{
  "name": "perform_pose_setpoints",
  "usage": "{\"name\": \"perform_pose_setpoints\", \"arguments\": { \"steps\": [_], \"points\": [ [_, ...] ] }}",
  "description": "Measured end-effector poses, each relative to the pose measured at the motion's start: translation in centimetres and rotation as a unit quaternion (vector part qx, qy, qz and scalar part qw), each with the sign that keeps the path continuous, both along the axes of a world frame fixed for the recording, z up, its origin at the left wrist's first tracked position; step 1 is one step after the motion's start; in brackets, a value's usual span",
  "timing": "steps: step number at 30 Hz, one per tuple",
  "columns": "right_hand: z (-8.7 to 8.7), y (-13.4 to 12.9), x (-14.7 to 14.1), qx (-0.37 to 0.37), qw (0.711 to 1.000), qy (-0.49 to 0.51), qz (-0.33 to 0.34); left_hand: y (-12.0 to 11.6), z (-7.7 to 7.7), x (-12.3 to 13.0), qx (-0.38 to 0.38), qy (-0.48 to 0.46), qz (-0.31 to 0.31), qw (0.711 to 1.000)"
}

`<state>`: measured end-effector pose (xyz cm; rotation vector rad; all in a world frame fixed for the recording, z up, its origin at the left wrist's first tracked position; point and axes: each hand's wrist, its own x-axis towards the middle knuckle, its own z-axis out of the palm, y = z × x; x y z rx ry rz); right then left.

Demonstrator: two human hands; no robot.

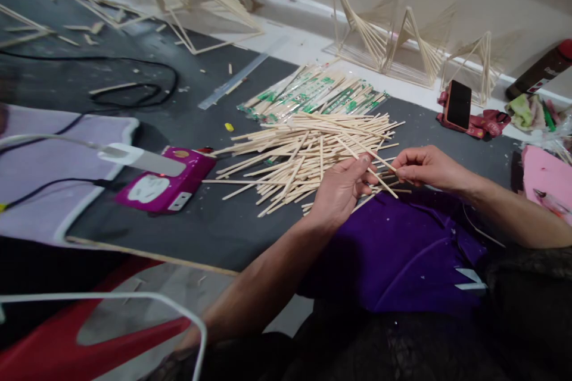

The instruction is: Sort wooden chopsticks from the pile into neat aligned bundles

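Your left hand and right hand meet over the near edge of a loose pile of wooden sticks spread on the dark floor mat. Between them you hold a single stick, which slants from the left thumb and forefinger down toward the right; the left fingers are curled and pinching its upper part, while the right hand's fingertips are pressed together on its lower end (how firmly, the view does not show). Just behind the pile lie packets of wrapped chopsticks with green print. A pink power strip sits well to the left of the pile, with a white plug in it. Behind the right hand, a black phone stands propped, near stick frames along the wall. A purple cloth covers your lap beneath both hands.
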<state>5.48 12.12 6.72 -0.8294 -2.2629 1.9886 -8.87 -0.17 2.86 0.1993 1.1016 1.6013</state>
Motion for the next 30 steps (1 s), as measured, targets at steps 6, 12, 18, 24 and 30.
{"name": "perform_pose_setpoints", "arguments": {
  "steps": [6,12,18,24,30],
  "points": [
    [-0.5,-0.5,-0.3,0.004,0.999,-0.014,0.031,0.1,0.1,0.1,-0.03,0.002,-0.026,0.999],
    [-0.4,-0.8,-0.3,0.019,0.998,-0.023,0.047,0.2,0.7,0.0,-0.047,0.004,-0.013,0.999],
    [-0.9,-0.7,0.2,-0.095,0.991,-0.085,0.049,0.2,0.6,-0.1,-0.041,0.002,0.01,0.999],
    [-1.5,-1.4,0.7,-0.093,0.991,-0.08,0.045,0.2,-0.1,-0.4,-0.022,0.001,-0.017,1.0],
    [-0.6,-1.4,2.3,0.117,0.986,0.076,0.088,0.1,0.6,-0.6,-0.025,-0.013,-0.02,0.999]
  ]
}}
